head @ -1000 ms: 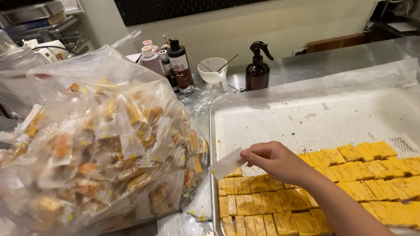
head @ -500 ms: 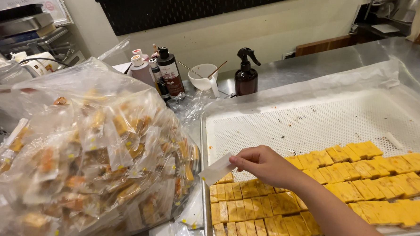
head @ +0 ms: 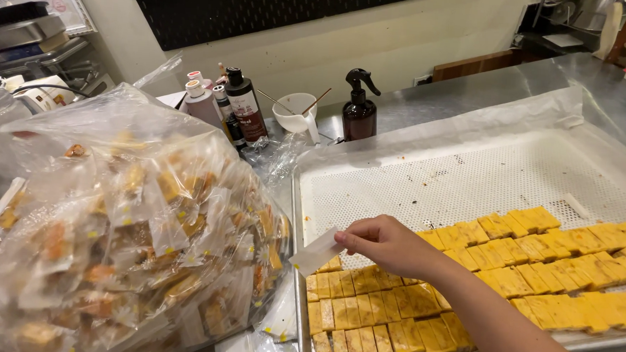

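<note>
The right hand reaches in from the lower right, over the left part of a metal tray. Its thumb and fingers are pinched closed on a small clear empty pouch. The pouch sticks out to the left of the fingertips, over the left rim of the tray, and it is tilted a little. Just under the hand lie rows of yellow cake pieces on the perforated sheet of the tray. To the left of the tray stands a big clear plastic bag filled with wrapped pieces. Behind the tray are a dark spray bottle, some sauce bottles and a white cup. The left hand is not visible.
</note>
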